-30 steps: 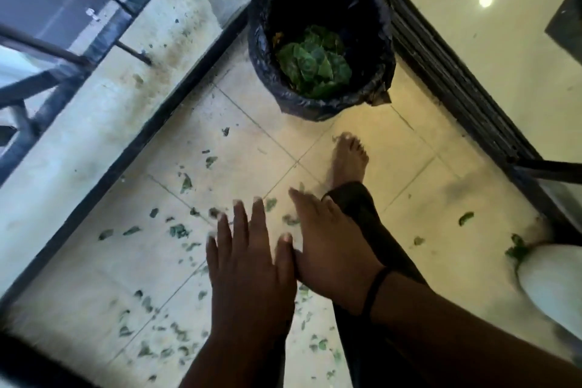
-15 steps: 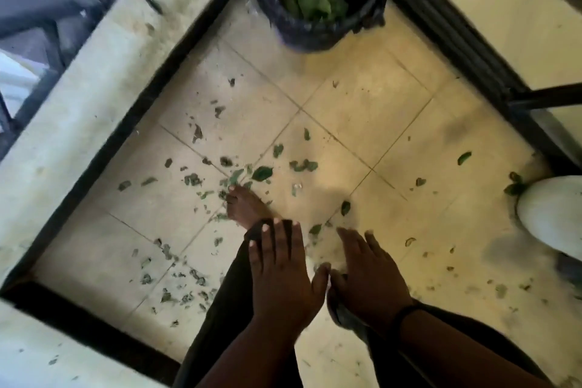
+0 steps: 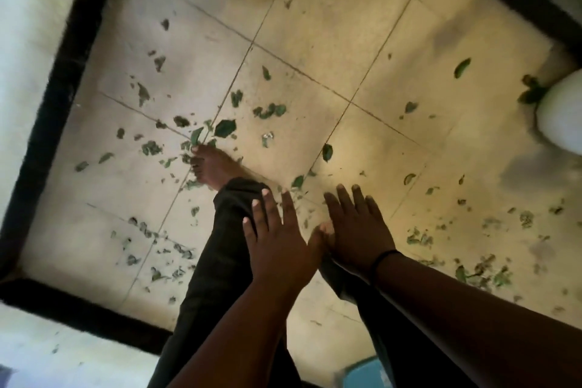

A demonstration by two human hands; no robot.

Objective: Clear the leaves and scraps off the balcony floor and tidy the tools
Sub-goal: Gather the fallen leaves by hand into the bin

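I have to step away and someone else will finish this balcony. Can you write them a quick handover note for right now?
Left hand: open, fingers spread, holding nothing.
Right hand: open, empty, with a black band at the wrist.
Both hands are held out side by side above the tiled floor.
Leaf scraps lie scattered over most of the tiles, thickest around the bare foot and at the right side; a few sit by the white pot.
Done: nothing visible on the floor here.
Left: gather all the scraps. No tools are in view.
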